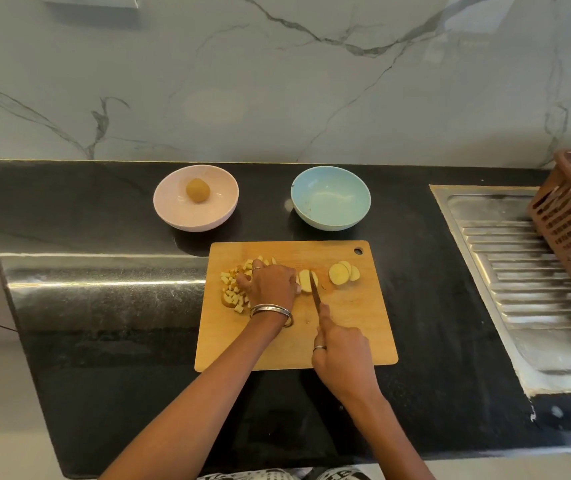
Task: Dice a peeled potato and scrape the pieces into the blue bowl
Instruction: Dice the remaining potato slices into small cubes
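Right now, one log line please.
dicing | left hand holds potato stack | right hand cutting, knife | blue bowl empty

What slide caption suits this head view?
Right hand knifes potato slices steadied by left hand; blue bowl waits.

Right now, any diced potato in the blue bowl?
No, the blue bowl holds no potato; the diced pieces lie on the cutting board.

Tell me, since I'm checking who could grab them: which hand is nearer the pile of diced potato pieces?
Left. The left hand lies right beside the diced pieces, fingers touching them. The right hand grips the knife farther off, toward the board's near right.
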